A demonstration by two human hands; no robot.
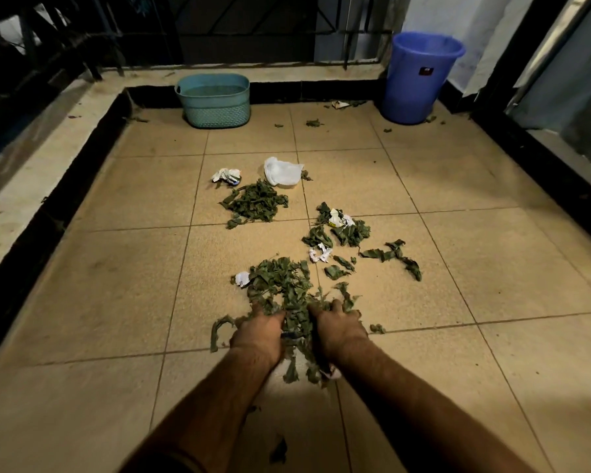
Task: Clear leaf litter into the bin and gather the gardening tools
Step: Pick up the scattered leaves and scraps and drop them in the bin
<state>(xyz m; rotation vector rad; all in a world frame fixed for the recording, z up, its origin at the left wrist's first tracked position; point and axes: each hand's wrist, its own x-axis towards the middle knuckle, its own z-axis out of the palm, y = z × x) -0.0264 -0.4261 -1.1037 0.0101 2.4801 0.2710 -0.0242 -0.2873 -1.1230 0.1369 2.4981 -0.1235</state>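
Observation:
Green leaf litter lies in several heaps on the tan tiled floor. My left hand [259, 331] and my right hand [338, 327] are side by side, both gripping the near heap of leaves [282, 285], with leaves hanging down between them. A second heap [255, 203] lies farther off at centre. A third heap [342, 228], mixed with paper scraps, lies to the right. A blue bin [420, 76] stands in the far right corner. No gardening tool is clearly in view.
A teal basket [214, 100] stands against the far low wall. A white plastic bag [282, 170] and crumpled paper [226, 175] lie beyond the middle heap. Stray leaves [394, 256] dot the floor. A raised black-edged ledge [58, 186] borders the left side.

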